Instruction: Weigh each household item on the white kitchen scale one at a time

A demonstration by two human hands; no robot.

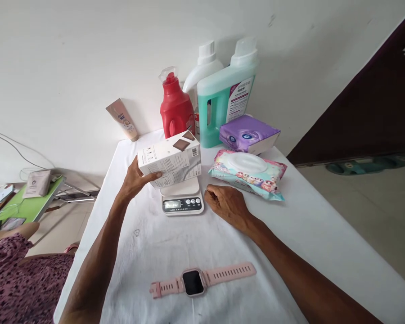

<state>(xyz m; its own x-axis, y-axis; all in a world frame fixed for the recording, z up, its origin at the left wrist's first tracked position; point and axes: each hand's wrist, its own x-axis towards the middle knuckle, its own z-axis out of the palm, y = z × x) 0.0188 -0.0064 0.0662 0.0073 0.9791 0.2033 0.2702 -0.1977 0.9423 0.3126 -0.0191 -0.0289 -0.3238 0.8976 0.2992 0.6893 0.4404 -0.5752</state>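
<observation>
My left hand [137, 177] grips a white printed cardboard box [168, 157] by its left end, thumb across the front face. The box is over the platform of a small white kitchen scale [182, 204]; whether it touches the platform I cannot tell. The scale's display is lit, but its reading is too faint to make out. Just right of the scale, my right hand [227, 204] rests on the white cloth with its fingers curled into a fist. In front lies a pink-strapped smartwatch [193, 282], stretched out flat with a dark screen.
Behind the box stand a red bottle [177, 105], a white bottle [204, 67] and a green liquid jug [211, 114]. To the right lie a purple tissue pack [248, 130] and a wet wipes pack [248, 173]. A tube [123, 119] leans on the wall. Another person's patterned clothing [30, 283] shows at lower left.
</observation>
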